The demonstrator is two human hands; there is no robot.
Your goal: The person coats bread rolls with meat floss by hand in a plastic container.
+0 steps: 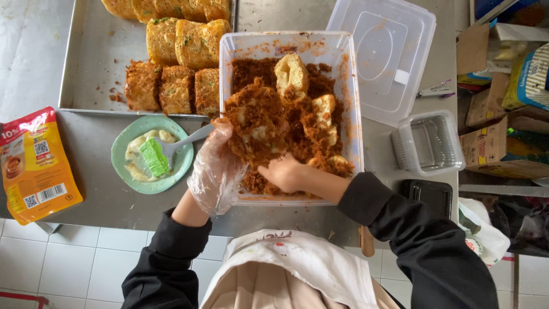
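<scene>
A clear plastic tub (349, 86) on the steel counter holds reddish-brown shredded floss and several pale bread pieces (291, 71). My left hand (216, 166), in a loose clear plastic glove, grips a floss-covered bread piece (254, 123) over the tub. My right hand (284, 173), bare, is inside the tub pressing floss against that same piece from below, its fingers curled in the floss. Just left of the tub sits a green plate (182, 163) with pale cream and a green-headed silicone brush (163, 153).
A steel tray (91, 63) at the back left carries coated and plain bread pieces. An orange pouch (34, 166) lies at far left. The tub's lid (389, 51), stacked small clear containers (429, 143), black trays (432, 194) and cardboard boxes (497, 143) are to the right.
</scene>
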